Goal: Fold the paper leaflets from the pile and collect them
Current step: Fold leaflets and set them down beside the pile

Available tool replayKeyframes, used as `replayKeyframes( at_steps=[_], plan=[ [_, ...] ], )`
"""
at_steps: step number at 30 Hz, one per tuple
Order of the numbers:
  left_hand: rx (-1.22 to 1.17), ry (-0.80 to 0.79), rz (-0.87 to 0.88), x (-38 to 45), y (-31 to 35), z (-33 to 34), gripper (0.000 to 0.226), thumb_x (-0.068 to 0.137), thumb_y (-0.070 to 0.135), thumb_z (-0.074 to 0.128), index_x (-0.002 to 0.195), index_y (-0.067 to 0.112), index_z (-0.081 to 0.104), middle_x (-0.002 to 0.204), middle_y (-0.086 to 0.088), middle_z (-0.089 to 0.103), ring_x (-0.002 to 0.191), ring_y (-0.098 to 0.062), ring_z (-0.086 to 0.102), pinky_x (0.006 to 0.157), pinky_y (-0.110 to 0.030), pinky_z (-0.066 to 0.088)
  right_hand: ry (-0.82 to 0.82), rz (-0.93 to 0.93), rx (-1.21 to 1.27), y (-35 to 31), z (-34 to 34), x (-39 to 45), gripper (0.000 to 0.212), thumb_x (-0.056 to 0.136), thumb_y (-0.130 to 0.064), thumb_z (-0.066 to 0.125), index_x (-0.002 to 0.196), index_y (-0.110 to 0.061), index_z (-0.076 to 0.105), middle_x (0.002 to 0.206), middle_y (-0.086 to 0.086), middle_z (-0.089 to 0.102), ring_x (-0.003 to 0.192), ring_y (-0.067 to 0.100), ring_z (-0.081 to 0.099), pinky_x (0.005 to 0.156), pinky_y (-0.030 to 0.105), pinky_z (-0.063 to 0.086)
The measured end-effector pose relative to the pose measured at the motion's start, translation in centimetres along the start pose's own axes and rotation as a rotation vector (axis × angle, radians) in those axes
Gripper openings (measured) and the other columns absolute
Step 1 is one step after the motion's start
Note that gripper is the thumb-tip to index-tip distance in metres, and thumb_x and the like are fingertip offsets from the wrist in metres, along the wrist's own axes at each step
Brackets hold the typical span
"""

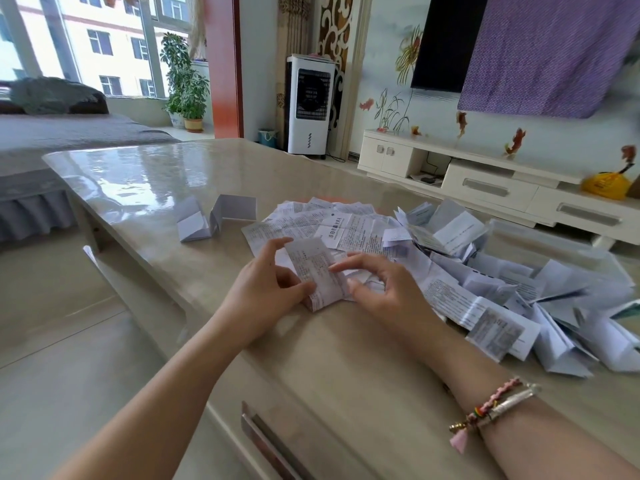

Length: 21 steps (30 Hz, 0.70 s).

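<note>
Only one bit legible — large Chinese characters, heading on an unfolded leaflet [334,227] mid-frame, top of the pile [450,271]; looks like 洁白… not sure of the rest. Fine print on the leaflet in my fingers [317,271] — too small and blurred to read.

A narrow printed leaflet [317,271], creased lengthwise and partly folded, is pinched between the left hand [266,282] and the right hand [377,282], its lower end touching the worktop. Beyond and to the right of the right hand sprawls the pile of loose leaflets [467,271], white with fine print, overlapping untidily. Beyond the left hand, well apart, lie two folded leaflets [214,220], zigzag-creased, half sprung open.
</note>
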<state>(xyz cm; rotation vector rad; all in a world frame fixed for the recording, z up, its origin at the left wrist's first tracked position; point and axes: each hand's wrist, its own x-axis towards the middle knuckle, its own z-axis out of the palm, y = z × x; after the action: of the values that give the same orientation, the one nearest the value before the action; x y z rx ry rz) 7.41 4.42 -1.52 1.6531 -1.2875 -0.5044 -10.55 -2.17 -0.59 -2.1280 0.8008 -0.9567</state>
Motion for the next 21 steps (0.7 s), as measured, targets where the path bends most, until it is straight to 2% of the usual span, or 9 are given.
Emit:
replayKeyframes(
  at_steps=[2,5,6,8,10,13,15,18,21],
  plan=[
    [-0.086,0.007,-0.041,0.2,-0.1,-0.2,0.082,0.074,0.015,0.080,0.141,0.029,0.034,0.064,0.011,0.066,0.065,-0.002,0.062,0.075,-0.020,0.044,-0.102,-0.033,-0.113,0.2,0.4,-0.1,0.024,0.088,-0.013,0.063,0.107,-0.026,0.071,0.110,-0.017,0.067,0.107,-0.009,0.056,0.092,0.009,0.041],
    [-0.022,0.081,-0.005,-0.1,-0.3,-0.7,0.096,0.069,0.011,0.083,0.144,0.034,0.029,0.093,0.006,0.056,0.082,-0.011,0.064,0.084,-0.030,0.051,-0.211,-0.088,-0.235,0.2,0.9,-0.3,0.030,0.089,-0.019,0.064,0.118,-0.026,0.066,0.117,-0.016,0.065,0.110,-0.010,0.054,0.096,0.008,0.038],
    [0.091,0.098,0.040,-0.3,-0.4,-0.8,0.092,0.069,0.014,0.083,0.143,0.036,0.032,0.103,0.006,0.049,0.091,-0.013,0.059,0.087,-0.030,0.049,-0.232,-0.110,-0.275,0.3,0.9,-0.3,0.032,0.089,-0.022,0.064,0.121,-0.026,0.065,0.121,-0.015,0.063,0.113,-0.006,0.053,0.099,0.012,0.038],
    [0.334,0.130,0.166,-0.7,-0.4,-1.0,0.068,0.074,0.025,0.079,0.132,0.040,0.048,0.115,0.013,0.037,0.105,-0.011,0.039,0.091,-0.019,0.030,-0.248,-0.138,-0.358,0.4,0.9,-0.1,0.034,0.090,-0.027,0.064,0.123,-0.026,0.063,0.124,-0.013,0.062,0.116,0.000,0.052,0.102,0.018,0.036],
    [0.412,0.087,0.235,-1.0,-0.7,-1.2,0.042,0.075,0.046,0.073,0.115,0.039,0.064,0.119,0.021,0.043,0.111,-0.010,0.033,0.088,-0.015,0.020,-0.246,-0.143,-0.377,0.3,0.9,0.0,0.034,0.089,-0.031,0.065,0.122,-0.025,0.063,0.120,-0.011,0.063,0.113,0.003,0.052,0.100,0.021,0.038],
    [0.475,-0.022,0.228,-1.0,-1.2,-1.3,0.075,0.052,0.083,0.046,0.109,0.041,0.068,0.110,0.034,0.046,0.115,-0.007,0.035,0.098,-0.024,0.028,-0.221,-0.158,-0.391,0.4,0.8,0.2,0.031,0.088,-0.031,0.068,0.117,-0.023,0.065,0.111,-0.007,0.066,0.107,0.008,0.054,0.094,0.021,0.039],
    [0.499,-0.019,0.243,-0.8,-1.4,-1.3,0.083,0.047,0.086,0.038,0.109,0.041,0.068,0.103,0.038,0.047,0.114,-0.003,0.035,0.102,-0.026,0.028,-0.197,-0.166,-0.388,0.3,0.8,0.2,0.027,0.087,-0.029,0.069,0.113,-0.021,0.067,0.106,-0.005,0.067,0.103,0.008,0.054,0.090,0.018,0.039],
    [0.488,-0.016,0.281,-0.6,-1.4,-1.5,0.080,0.052,0.087,0.035,0.107,0.041,0.070,0.104,0.033,0.057,0.113,0.002,0.038,0.101,-0.021,0.024,-0.155,-0.178,-0.368,0.1,0.7,0.1,0.021,0.087,-0.027,0.069,0.107,-0.021,0.070,0.099,-0.008,0.067,0.098,0.006,0.054,0.086,0.015,0.038],
    [0.410,-0.038,0.311,-0.3,-1.5,-1.5,0.078,0.060,0.093,0.028,0.100,0.042,0.073,0.111,0.025,0.065,0.117,-0.002,0.045,0.103,-0.025,0.031,-0.088,-0.162,-0.297,0.0,0.6,0.0,0.009,0.088,-0.029,0.068,0.095,-0.025,0.072,0.087,-0.013,0.068,0.091,0.004,0.056,0.082,0.018,0.041]
  ],
)
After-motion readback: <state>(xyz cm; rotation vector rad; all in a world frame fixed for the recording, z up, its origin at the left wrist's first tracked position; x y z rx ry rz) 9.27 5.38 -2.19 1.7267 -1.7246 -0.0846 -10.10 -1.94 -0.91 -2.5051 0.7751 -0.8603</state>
